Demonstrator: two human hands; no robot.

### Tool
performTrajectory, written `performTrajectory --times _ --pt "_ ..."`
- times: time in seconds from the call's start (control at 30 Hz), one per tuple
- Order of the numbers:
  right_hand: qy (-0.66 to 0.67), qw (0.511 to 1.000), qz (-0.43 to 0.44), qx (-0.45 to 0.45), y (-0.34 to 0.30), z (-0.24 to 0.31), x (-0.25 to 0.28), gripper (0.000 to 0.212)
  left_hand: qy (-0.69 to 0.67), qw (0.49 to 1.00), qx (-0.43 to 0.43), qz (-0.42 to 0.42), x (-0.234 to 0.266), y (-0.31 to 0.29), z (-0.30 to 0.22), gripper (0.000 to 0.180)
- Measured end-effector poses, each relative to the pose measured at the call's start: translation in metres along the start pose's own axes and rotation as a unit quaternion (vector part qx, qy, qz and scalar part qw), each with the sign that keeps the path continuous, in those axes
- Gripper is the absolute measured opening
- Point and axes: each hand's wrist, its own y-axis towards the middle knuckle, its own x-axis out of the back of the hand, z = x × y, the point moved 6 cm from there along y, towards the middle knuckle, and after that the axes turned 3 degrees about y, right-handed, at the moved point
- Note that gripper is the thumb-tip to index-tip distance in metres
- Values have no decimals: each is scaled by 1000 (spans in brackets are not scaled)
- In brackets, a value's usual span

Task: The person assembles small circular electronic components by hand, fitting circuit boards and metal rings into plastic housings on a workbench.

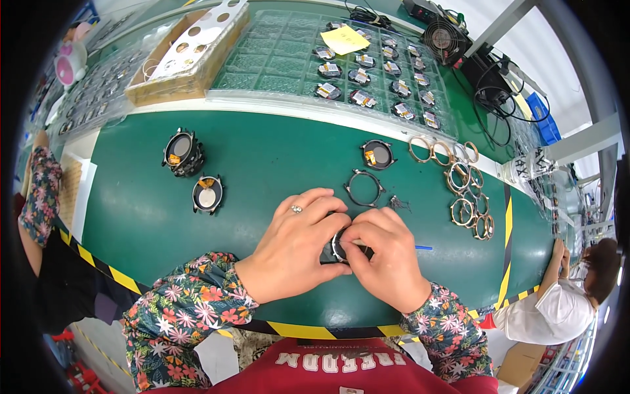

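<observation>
Near the table's front edge, a round dark watch case [338, 245] with a pale rim sits between my two hands, mostly covered by fingers. My left hand [295, 241] curls around its left side and grips it. My right hand [387, 252] pinches at its right edge, thumb and forefinger together. A thin blue stick [423, 248] shows to the right of my right hand; whether I hold it is unclear. Just beyond my hands lie a bare black watch ring [365, 188], a watch case with an orange flex strip [378, 155] and small dark scraps [398, 203].
Stacked watch cases [183, 152] and a single case [208, 194] stand at left. Several metal rings [460, 177] lie at right. Behind are a clear compartment tray [262, 59] with watch parts, a yellow note [344, 40], a cardboard box [167, 88] and a fan [446, 41]. People sit at both sides.
</observation>
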Motion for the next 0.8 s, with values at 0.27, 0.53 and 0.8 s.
performTrajectory --times 0.27,0.53,0.8 --pt "3 1000 14 -12 0 -1 -1 13 38 999 9 -14 2 -3 -3 60" --pt "13 999 21 -21 1 -1 -2 13 24 1000 7 2 -1 -5 -4 59" --pt "25 998 47 -30 2 -4 -2 15 18 999 1 28 -2 -5 -4 64"
